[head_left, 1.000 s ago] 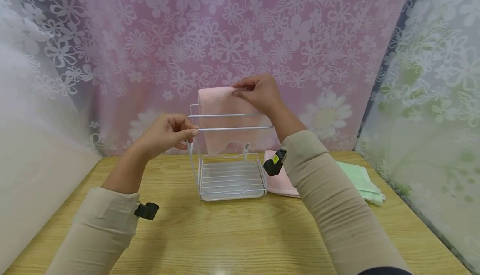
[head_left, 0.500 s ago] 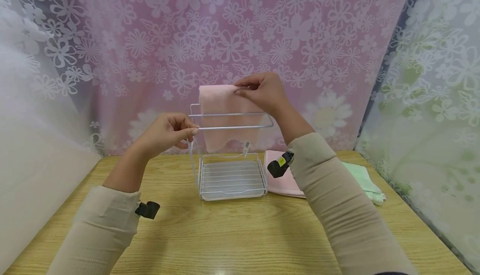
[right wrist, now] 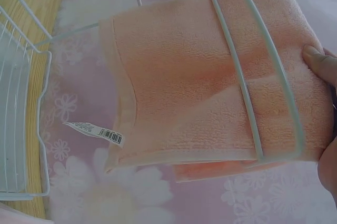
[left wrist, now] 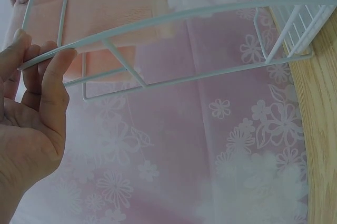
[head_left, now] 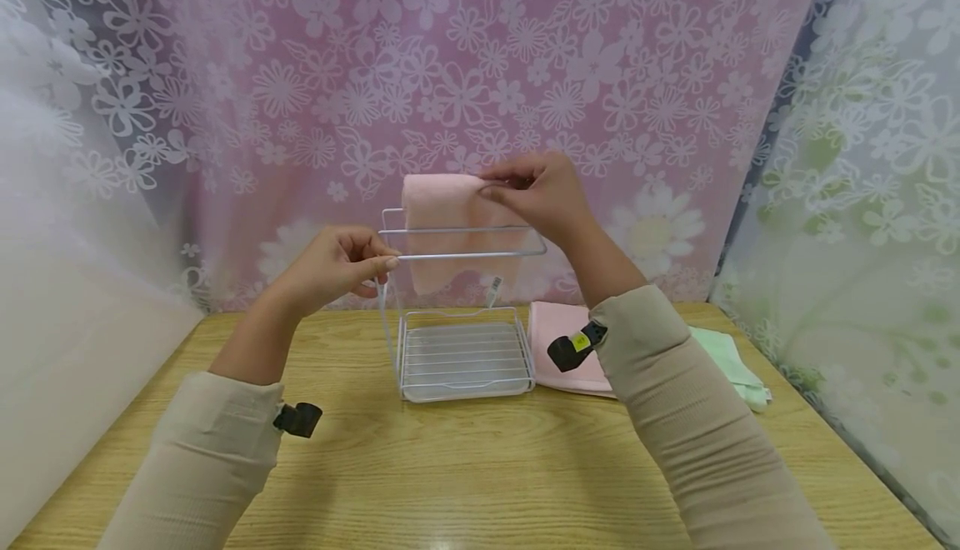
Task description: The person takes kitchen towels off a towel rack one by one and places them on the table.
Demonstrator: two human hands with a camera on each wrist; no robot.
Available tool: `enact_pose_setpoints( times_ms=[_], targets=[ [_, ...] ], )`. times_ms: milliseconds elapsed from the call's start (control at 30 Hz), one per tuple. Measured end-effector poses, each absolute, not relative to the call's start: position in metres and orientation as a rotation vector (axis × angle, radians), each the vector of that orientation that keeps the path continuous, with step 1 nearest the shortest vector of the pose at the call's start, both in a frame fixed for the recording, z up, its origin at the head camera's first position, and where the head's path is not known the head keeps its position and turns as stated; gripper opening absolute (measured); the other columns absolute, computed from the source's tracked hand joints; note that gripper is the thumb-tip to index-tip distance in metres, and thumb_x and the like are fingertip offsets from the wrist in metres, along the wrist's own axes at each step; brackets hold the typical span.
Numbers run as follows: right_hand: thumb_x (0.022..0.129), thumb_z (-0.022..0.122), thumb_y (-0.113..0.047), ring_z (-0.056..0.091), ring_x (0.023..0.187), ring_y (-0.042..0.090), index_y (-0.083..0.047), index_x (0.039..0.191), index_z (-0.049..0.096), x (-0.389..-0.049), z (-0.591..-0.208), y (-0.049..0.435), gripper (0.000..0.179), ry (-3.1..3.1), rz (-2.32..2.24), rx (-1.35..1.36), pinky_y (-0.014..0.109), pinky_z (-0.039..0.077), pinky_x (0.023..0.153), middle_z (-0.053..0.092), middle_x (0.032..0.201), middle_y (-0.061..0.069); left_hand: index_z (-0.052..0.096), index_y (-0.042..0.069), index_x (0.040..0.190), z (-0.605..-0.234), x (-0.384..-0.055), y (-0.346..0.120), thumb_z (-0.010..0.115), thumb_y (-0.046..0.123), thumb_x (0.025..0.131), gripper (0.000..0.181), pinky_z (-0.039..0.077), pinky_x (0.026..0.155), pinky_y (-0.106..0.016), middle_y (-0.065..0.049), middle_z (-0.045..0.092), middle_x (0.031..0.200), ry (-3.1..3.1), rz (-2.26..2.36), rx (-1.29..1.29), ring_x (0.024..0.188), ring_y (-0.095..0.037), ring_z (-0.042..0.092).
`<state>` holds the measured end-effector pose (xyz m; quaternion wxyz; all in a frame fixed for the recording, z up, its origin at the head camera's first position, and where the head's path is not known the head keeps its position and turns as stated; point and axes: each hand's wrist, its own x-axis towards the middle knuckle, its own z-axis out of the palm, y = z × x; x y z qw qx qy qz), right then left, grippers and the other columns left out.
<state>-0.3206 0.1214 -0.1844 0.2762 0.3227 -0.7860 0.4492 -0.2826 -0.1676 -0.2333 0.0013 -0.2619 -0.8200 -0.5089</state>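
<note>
A white wire rack (head_left: 471, 256) stands on the table, with several bars at its top. My left hand (head_left: 330, 271) pinches the left end of the front top bar between thumb and fingers. Folded over, a pink towel (head_left: 442, 200) hangs among the top bars, its fold above them. My right hand (head_left: 551, 200) pinches the fold near its right end. In the right wrist view the towel (right wrist: 174, 76) lies behind two bars, and a white label (right wrist: 97, 132) sticks out from its lower edge. Whether the fold rests on the rear bar cannot be told.
The rack's wire base holds a shallow pale tray (head_left: 465, 342). Right of it lies another folded pink towel (head_left: 555, 358), partly behind the right forearm. A light green cloth (head_left: 723, 358) is further right. Flowered curtains (head_left: 480, 58) close off the back and sides.
My right hand has shifted a little to the right, and the hanging towel has moved slightly right with it; its lower edge is higher. My left hand stays on the bar.
</note>
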Motion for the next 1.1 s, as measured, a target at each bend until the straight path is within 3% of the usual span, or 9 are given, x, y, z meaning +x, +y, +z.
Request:
enact_pose_setpoints(
  times_ms=[467, 1100],
  targets=[
    [0.081, 0.08, -0.005, 0.068, 0.069, 0.009, 0.0, 0.093, 0.078, -0.311, -0.19, 0.132, 0.014, -2.027, 1.299, 0.919, 0.02, 0.056, 0.063, 0.073, 0.088, 0.014, 0.062, 0.0, 0.087, -0.233, -0.282, -0.168, 0.067, 0.018, 0.095, 0.02, 0.06, 0.07, -0.038, -0.018, 0.06, 0.082, -2.571, -1.583, -0.826, 0.077, -0.028, 0.061],
    [0.08, 0.078, 0.002, 0.069, 0.071, 0.01, 0.005, 0.095, 0.076, -0.299, -0.199, 0.141, 0.015, -1.968, 1.327, 0.967, 0.022, 0.057, 0.063, 0.073, 0.091, 0.016, 0.063, -0.001, 0.088, -0.232, -0.284, -0.167, 0.067, 0.017, 0.095, 0.019, 0.06, 0.07, -0.038, -0.011, 0.06, 0.079, -2.58, -1.575, -0.824, 0.074, -0.023, 0.06]
  ],
)
